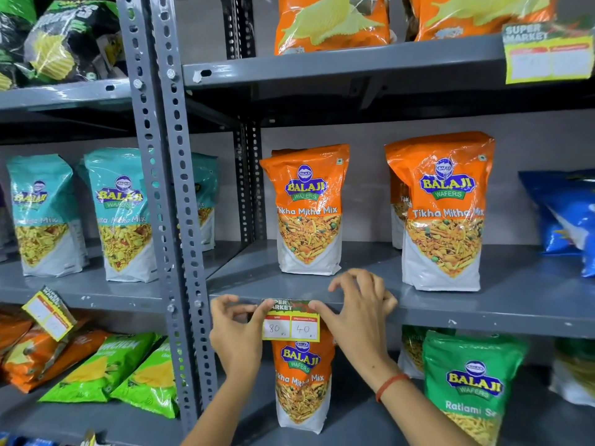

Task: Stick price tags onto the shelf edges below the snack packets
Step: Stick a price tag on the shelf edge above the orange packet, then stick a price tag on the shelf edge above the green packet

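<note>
A yellow price tag marked 80 and 40 lies against the grey shelf edge, below an orange Tikha Mitha Mix packet. My left hand pinches the tag's left side. My right hand presses its upper right corner with the thumb, fingers spread over the shelf lip. A second orange packet stands further right on the same shelf.
Another tag hangs on the upper shelf edge at right, and one sits tilted on the left shelf edge. Perforated grey uprights divide the racks. Teal packets stand left; green and orange packets stand below.
</note>
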Demonstrator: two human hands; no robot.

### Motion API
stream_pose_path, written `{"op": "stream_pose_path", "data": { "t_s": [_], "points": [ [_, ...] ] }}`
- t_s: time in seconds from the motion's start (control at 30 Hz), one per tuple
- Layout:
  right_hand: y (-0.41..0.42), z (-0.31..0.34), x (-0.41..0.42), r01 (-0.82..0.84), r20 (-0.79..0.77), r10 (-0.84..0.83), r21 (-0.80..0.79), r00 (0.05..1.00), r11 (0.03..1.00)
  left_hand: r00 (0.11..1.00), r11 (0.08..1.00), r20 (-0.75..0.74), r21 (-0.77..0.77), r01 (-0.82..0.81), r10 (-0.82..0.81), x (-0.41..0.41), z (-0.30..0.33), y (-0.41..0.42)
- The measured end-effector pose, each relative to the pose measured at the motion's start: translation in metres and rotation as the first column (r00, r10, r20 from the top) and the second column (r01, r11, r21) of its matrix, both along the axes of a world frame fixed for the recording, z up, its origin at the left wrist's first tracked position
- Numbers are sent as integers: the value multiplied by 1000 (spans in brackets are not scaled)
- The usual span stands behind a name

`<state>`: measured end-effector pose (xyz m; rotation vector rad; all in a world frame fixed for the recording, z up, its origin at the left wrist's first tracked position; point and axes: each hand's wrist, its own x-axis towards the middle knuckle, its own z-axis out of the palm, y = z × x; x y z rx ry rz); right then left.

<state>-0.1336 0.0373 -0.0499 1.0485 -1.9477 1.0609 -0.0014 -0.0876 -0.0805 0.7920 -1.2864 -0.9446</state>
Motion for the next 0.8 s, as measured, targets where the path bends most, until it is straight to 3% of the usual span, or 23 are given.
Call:
{"op": "stream_pose_path", "data": {
  "t_s": [0.3,0.37,0.47,0.57,0.67,0.8],
  "points": [
    [31,-14,-20,51,-2,-50,30,999,998,983,987,-145,124,-98,116,-18,-9,23],
    [45,-19,-27,58,-20,-57,18,998,998,974,988,-167,26,-152,154,-33,-4,46],
    [75,-27,-43,57,-55,-56,17,997,998,982,978,-179,-185,-98,65,-60,7,88],
    [127,-32,-78,110,-45,-111,-16,993,994,991,941,-71,-328,84,-113,-104,19,138],
    [192,-35,-125,181,5,-181,-92,983,979,969,846,82,-475,243,-233,-149,28,190],
    [284,-49,-195,256,194,-197,-353,961,900,902,673,305,-601,431,-306,-220,46,269]
  ]
}}
